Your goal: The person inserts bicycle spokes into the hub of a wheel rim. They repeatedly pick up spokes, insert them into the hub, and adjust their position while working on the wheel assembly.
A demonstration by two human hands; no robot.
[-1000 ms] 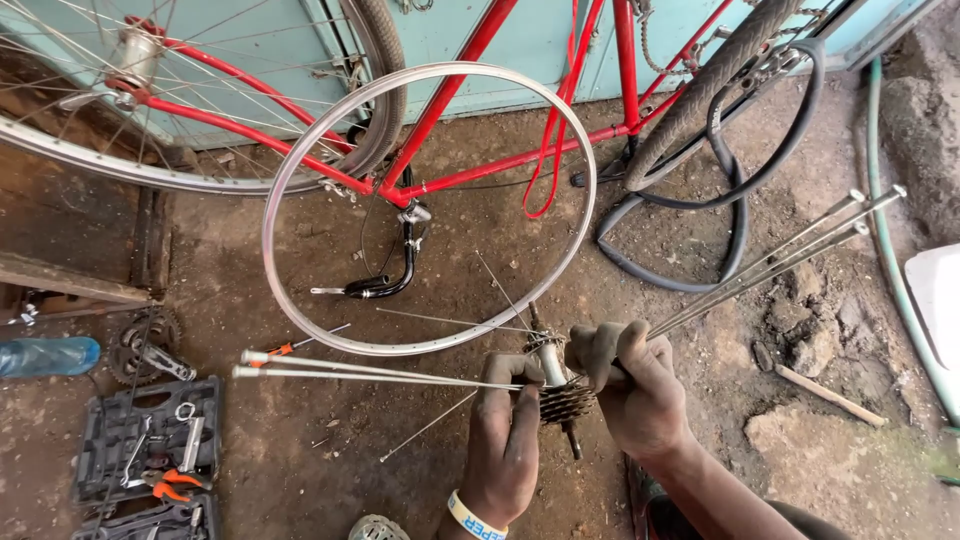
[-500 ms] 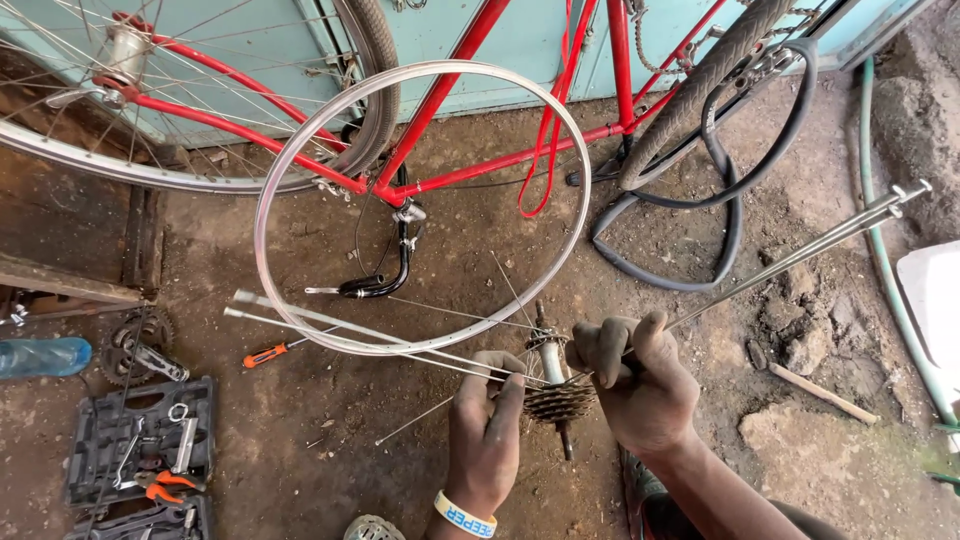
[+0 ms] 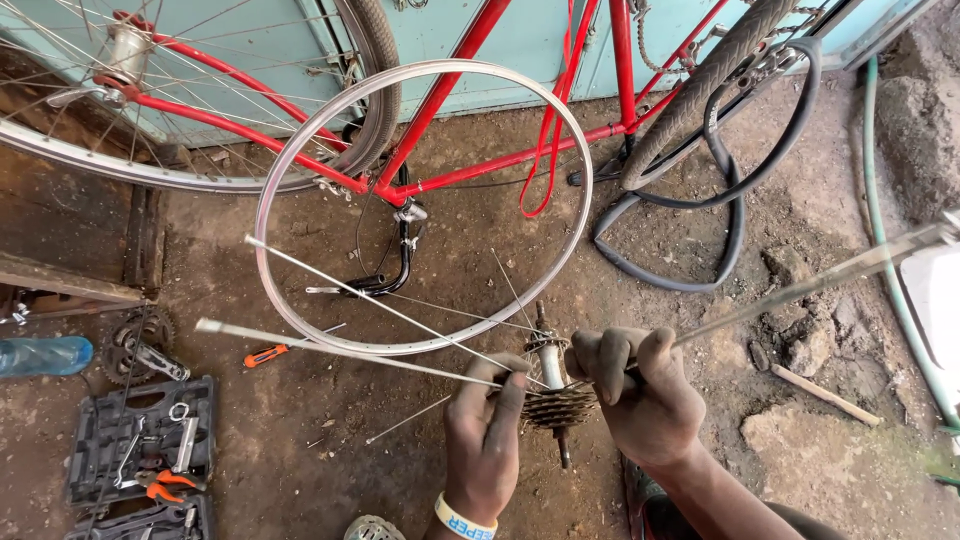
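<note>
Both hands (image 3: 570,410) on a spoked hub (image 3: 553,385) below a bare rim (image 3: 300,330)

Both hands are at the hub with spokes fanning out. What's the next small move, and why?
Probably steady the hub with the right hand while the left hand seats the next spoke: long spokes splay to both sides, and the bare rim lies behind, not yet joined.

An open-air bicycle repair spot on bare dirt is showing here: a red bicycle frame (image 3: 440,110) is leaning against a pale blue wall (image 3: 540,40) at the far side, a loose rim (image 3: 300,320) and inner tube (image 3: 740,200) are lying on the ground, and an open tool case (image 3: 140,450) is sitting near left.
</note>
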